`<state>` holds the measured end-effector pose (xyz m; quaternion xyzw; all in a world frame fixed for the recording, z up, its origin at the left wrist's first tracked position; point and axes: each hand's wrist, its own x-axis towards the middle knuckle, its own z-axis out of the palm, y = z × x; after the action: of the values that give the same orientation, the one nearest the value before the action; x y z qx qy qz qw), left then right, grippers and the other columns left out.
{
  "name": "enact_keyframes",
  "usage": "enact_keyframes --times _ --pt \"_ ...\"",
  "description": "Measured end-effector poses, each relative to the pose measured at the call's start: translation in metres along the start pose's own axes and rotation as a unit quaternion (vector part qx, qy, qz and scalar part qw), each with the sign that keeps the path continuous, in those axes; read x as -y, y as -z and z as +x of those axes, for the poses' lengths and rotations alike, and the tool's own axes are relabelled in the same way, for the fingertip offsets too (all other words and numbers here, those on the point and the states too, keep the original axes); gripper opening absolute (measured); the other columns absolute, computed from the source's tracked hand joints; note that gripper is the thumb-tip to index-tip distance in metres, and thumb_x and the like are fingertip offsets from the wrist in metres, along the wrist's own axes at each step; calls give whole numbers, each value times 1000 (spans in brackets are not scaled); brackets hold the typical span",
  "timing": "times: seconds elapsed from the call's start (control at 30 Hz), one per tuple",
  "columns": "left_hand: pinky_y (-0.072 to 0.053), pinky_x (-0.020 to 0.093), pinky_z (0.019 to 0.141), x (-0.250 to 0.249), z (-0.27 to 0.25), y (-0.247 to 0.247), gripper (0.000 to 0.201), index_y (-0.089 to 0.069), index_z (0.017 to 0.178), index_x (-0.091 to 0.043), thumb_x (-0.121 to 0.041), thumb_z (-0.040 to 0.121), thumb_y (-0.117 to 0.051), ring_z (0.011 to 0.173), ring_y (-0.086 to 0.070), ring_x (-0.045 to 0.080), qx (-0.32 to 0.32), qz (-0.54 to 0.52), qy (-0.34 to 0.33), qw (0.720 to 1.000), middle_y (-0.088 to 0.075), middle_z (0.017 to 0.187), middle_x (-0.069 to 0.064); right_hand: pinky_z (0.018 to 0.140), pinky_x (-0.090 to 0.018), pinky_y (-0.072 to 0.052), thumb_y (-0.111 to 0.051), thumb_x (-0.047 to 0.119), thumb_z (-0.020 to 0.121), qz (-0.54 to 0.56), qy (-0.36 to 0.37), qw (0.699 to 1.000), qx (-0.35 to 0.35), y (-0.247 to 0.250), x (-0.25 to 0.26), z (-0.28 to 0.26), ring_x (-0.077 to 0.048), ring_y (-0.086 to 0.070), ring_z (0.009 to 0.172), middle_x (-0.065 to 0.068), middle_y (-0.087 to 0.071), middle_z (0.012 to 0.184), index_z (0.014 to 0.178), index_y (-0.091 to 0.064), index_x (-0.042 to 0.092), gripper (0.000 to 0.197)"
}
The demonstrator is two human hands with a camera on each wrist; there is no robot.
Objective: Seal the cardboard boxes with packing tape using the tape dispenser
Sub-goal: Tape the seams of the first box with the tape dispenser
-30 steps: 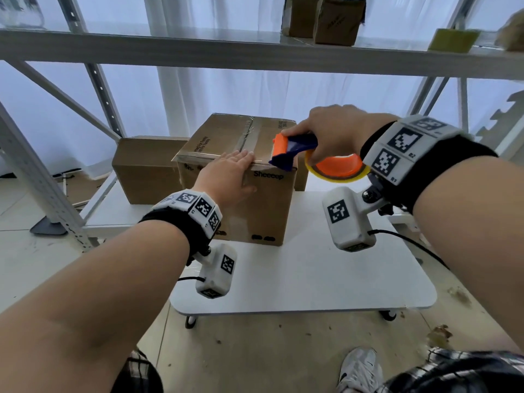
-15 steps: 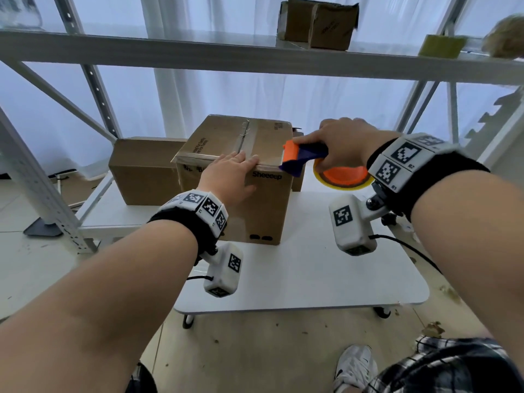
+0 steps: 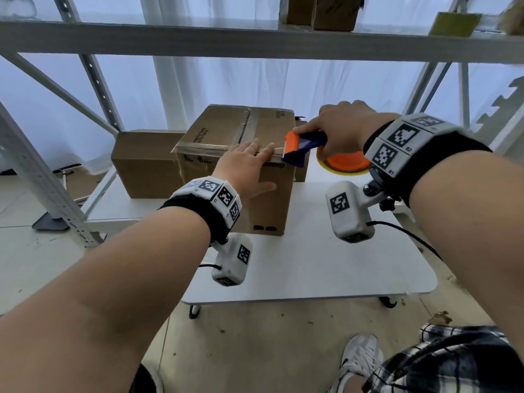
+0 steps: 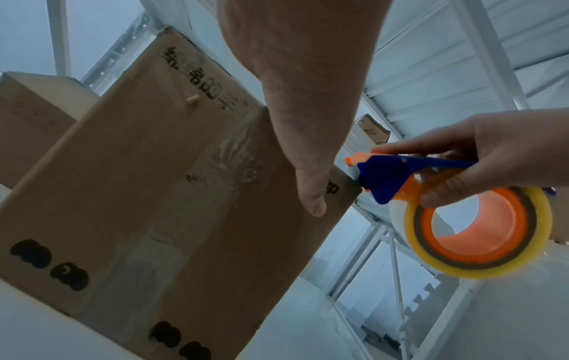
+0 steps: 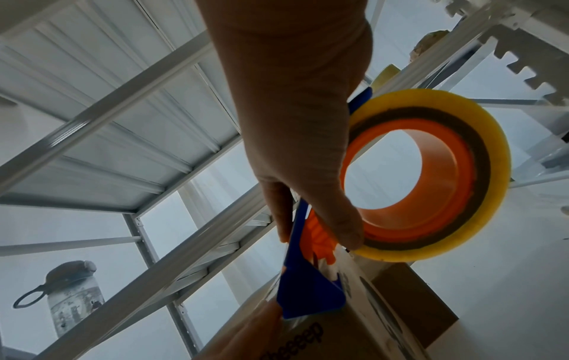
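Note:
A brown cardboard box point(image 3: 224, 129) stands on the white table point(image 3: 326, 265), clear tape along its top seam and near top edge. My left hand point(image 3: 246, 163) lies flat over the box's near top edge, fingers straight on the lid, thumb point(image 4: 311, 199) down the front face. My right hand point(image 3: 340, 129) grips the blue and orange tape dispenser point(image 3: 300, 146) with its yellowish tape roll point(image 3: 343, 165). The dispenser's nose sits at the box's near right top corner, just right of my left fingers. From the right wrist view, the dispenser point(image 5: 305, 299) meets the box point(image 5: 354, 316).
A second, lower cardboard box point(image 3: 144, 163) stands behind on the left, and another box edge point(image 3: 300, 171) shows behind on the right. A metal shelf point(image 3: 255, 43) runs overhead with small boxes point(image 3: 334, 12) on it. A slanted rack upright point(image 3: 42, 182) stands left.
The dispenser has slid back to the box's near right corner. My left hand stays flat on the near edge of the lid.

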<state>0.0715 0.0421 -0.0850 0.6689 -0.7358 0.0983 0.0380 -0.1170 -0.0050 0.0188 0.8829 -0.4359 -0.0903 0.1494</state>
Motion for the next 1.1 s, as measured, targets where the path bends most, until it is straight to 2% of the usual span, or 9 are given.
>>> enact_keyframes --times 0.13,0.3,0.37,0.5,0.57,0.7,0.77,0.93,1.1 --pt "-15 43 118 -5 4 2 89 -7 152 -31 -68 83 -50 145 -17 28 17 -2 14 1000 -11 159 3 84 -38 -31 -64 35 87 -7 2 1000 3 4 2 1 -28 -47 111 3 -38 103 143 -30 48 67" --pt "-17 45 118 -7 4 4 84 -11 152 -27 -59 87 -52 144 -20 30 16 10 6 1000 -7 160 -5 90 -40 -32 -64 35 87 -6 4 1000 -8 0 2 -3 -29 -45 114 -3 -47 120 143 -28 49 68" --pt "-16 43 118 -8 3 6 82 -10 152 -26 -57 88 -52 144 -19 29 13 12 7 1000 -12 159 -6 89 -40 -32 -63 36 88 8 8 1000 -21 -3 -3 -5 -29 -46 113 -3 -46 117 144 -26 48 68" --pt "-14 42 118 -12 1 4 81 -9 152 -26 -54 90 -52 145 -18 27 6 18 14 1000 -13 159 -6 80 -37 -36 -63 38 88 55 4 998 -19 -17 -20 -14 -27 -49 103 1 -40 105 145 -24 49 70" --pt "-14 43 119 -13 2 3 80 -10 152 -26 -54 90 -52 145 -18 27 2 20 16 1000 -14 159 -5 80 -38 -40 -64 38 87 67 -12 998 -8 -28 -29 -21 -25 -48 97 2 -39 102 144 -25 51 70" --pt "-15 45 118 -13 4 2 81 -10 152 -27 -59 89 -50 144 -19 29 4 13 22 1000 -15 159 -4 81 -39 -37 -62 38 87 46 -21 998 -21 -35 -32 -21 -29 -50 102 1 -37 102 143 -24 52 70" --pt "-15 46 118 -12 4 1 79 -9 152 -29 -58 90 -49 144 -20 31 2 18 21 1000 -15 159 -2 81 -39 -35 -62 38 87 31 -18 999 -31 -33 -29 -19 -30 -49 105 0 -38 103 143 -24 52 69" --pt "-19 44 117 -6 5 -2 57 -20 150 -31 -37 99 -44 142 -27 27 -45 -2 43 998 -26 156 1 86 -40 -36 -61 41 87 37 -18 999 -32 -41 -25 -12 -30 -48 109 -5 -47 118 144 -21 51 71" --pt "-25 43 114 4 2 -2 51 -30 148 -27 -39 99 -42 139 -33 27 -77 6 59 995 -36 151 3 90 -41 -35 -62 41 86 57 -4 998 -39 -43 -17 9 -31 -47 112 -5 -46 122 144 -20 52 73"
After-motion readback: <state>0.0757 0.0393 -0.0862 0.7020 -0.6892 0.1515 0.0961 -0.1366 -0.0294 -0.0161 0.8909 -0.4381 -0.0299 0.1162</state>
